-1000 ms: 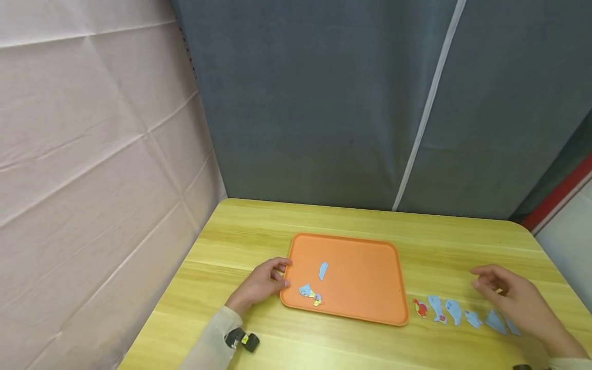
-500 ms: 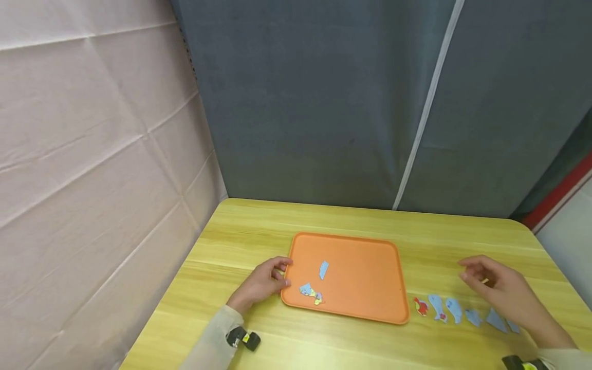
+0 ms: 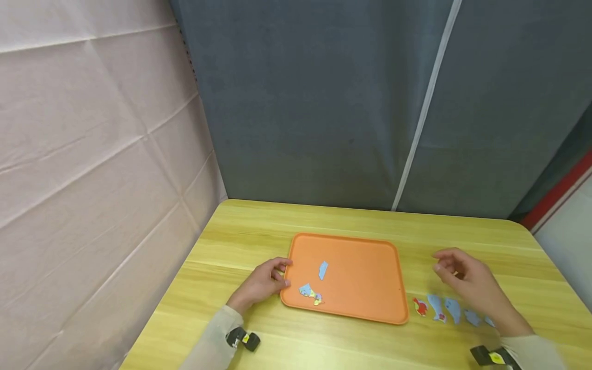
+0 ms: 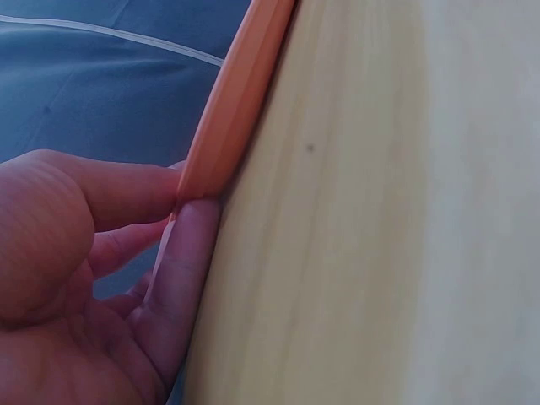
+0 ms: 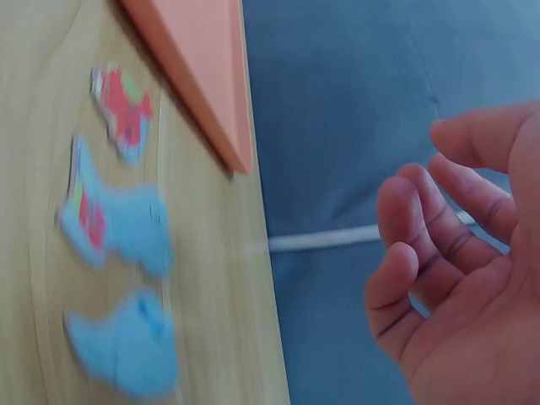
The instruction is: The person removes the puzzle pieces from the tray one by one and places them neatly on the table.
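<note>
My left hand (image 3: 260, 283) holds the left edge of an orange tray (image 3: 365, 277); in the left wrist view its thumb and fingers meet at the rim (image 4: 221, 126). A light blue puzzle piece (image 3: 322, 270) and a small joined cluster of blue and yellow pieces (image 3: 307, 291) lie in the tray's left part. My right hand (image 3: 472, 282) hovers over the table right of the tray, fingers loosely curled, holding nothing in the right wrist view. Below it is a row of loose puzzle pieces: a red one (image 3: 420, 307), a blue one (image 3: 436, 307) and several more, partly hidden by the wrist.
The tray and pieces sit on a wood-grain table (image 3: 351, 339). A dark grey curtain (image 3: 305, 113) with a pale strip (image 3: 427, 110) stands behind it. On the left hangs a pale cloth wall (image 3: 102, 154). Each wrist wears a small black device (image 3: 242, 339).
My right hand has moved left over the row toward the tray, its wrist now covering the rightmost pieces. My left hand, the tray and the pieces in it have stayed put.
</note>
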`<state>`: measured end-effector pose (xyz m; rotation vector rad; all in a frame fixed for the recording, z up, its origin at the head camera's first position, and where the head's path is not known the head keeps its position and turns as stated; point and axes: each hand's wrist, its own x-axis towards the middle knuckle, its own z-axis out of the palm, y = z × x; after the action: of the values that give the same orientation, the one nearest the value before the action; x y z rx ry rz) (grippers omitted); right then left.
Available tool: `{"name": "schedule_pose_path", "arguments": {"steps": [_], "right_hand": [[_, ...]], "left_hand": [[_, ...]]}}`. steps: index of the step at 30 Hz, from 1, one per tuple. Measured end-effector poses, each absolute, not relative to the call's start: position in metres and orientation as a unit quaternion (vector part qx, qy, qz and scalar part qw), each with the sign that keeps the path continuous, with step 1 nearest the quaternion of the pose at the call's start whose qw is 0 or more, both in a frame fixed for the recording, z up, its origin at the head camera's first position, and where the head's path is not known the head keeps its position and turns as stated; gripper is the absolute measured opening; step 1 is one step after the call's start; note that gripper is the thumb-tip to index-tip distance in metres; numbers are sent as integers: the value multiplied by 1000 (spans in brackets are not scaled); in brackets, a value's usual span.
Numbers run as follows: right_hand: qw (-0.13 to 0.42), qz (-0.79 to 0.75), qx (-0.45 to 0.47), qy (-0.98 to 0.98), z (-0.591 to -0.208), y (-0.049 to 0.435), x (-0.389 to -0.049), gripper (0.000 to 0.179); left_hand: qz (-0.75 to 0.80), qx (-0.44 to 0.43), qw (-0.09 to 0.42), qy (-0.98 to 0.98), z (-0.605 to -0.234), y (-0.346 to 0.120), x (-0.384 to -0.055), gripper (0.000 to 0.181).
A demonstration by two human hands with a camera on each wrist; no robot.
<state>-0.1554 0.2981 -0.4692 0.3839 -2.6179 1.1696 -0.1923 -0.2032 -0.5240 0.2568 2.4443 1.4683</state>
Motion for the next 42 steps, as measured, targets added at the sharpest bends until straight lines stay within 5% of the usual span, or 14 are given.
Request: {"name": "schedule_pose_path", "arguments": {"steps": [18, 42], "right_hand": [[105, 458, 172, -866, -475, 234, -172, 21], [0, 505, 176, -845, -488, 155, -203, 28]], "left_hand": [[515, 105, 143, 839, -521, -198, -192, 48], [510, 114, 140, 841, -522, -195, -187, 49]]}}
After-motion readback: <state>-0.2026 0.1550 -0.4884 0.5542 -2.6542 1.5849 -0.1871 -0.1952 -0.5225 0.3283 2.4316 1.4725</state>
